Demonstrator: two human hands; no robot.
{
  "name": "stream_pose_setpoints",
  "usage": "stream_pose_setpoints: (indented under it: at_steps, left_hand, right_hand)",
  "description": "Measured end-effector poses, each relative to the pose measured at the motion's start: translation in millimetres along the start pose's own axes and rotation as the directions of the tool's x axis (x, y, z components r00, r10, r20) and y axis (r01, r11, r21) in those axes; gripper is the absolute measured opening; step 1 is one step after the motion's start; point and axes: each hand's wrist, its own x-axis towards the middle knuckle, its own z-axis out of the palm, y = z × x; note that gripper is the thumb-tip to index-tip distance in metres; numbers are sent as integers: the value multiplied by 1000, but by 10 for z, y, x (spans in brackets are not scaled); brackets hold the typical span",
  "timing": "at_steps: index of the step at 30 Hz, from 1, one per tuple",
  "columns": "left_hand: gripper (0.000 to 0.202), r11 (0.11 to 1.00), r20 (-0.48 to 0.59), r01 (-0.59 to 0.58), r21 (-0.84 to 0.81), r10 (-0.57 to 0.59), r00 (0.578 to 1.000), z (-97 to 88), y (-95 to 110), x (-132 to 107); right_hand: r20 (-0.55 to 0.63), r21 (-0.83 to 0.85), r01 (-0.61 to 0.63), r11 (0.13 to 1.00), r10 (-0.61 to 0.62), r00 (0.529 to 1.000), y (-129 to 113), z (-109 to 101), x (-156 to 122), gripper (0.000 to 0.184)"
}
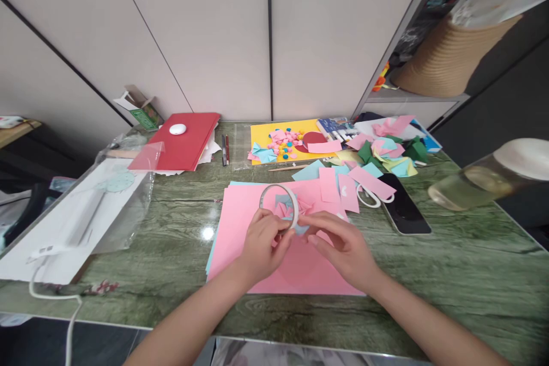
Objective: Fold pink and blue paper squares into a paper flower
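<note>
My left hand (266, 240) is closed on a roll of tape (295, 206), a whitish ring standing on edge over the sheets. Right beside it my right hand (338, 246) has its fingertips close to the roll's side, thumb and fingers apart. Whether the right fingertips touch the tape is hard to make out. Beneath both hands lies a stack of pink paper sheets (240, 229) with light blue edges underneath. Folded pink and light blue paper pieces (302, 207) rest on the stack behind the ring, partly hidden by it and my fingers.
To the right lie white-handled scissors (369, 197), a black phone (405, 206) and a clear bottle (472, 183). Paper scraps (386, 151) and a yellow sheet (261, 131) with small pompoms are at the back. A red folder (189, 140) and a plastic sleeve (124, 223) sit left.
</note>
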Motion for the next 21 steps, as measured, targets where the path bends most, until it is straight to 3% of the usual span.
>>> stream_pose_setpoints:
  at_steps: [6, 10, 13, 21]
  left_hand:
    - [7, 1000, 21, -3, 30, 2, 1000, 13, -33, -17]
    - [4, 999, 11, 3, 44, -4, 1000, 6, -23, -3]
    - [4, 999, 6, 0, 44, 0, 1000, 4, -13, 8]
    - [5, 998, 5, -46, 50, 46, 999, 14, -13, -7]
  right_hand:
    - [31, 22, -3, 1000, 2, 1000, -23, 19, -10, 24]
    - [-31, 12, -43, 999, 43, 999, 1, 18, -15, 34]
    - [-9, 1, -45, 999, 45, 999, 16, 18, -24, 37]
    - [-9, 141, -147, 979, 150, 989, -34, -2, 19, 23]
